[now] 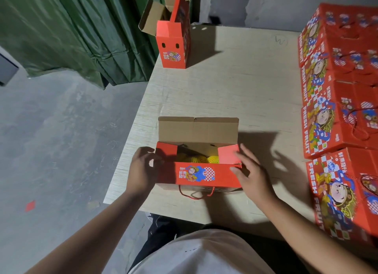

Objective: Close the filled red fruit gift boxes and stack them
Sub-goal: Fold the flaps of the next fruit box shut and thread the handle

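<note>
Both hands, left hand [141,169] and right hand [250,171], loosely open against stiff, fruit-heavy box [196,174]; best lifted low at ends.

Single head-worn wide-angle view, looking forward and steeply down over the wearer's chest onto the table [235,85] near edge; hands close, far wall visible beyond.

open red box [197,174] | near table edge | yellow-netted fruit [196,158] inside | closed boxes [339,110] stacked right
</note>
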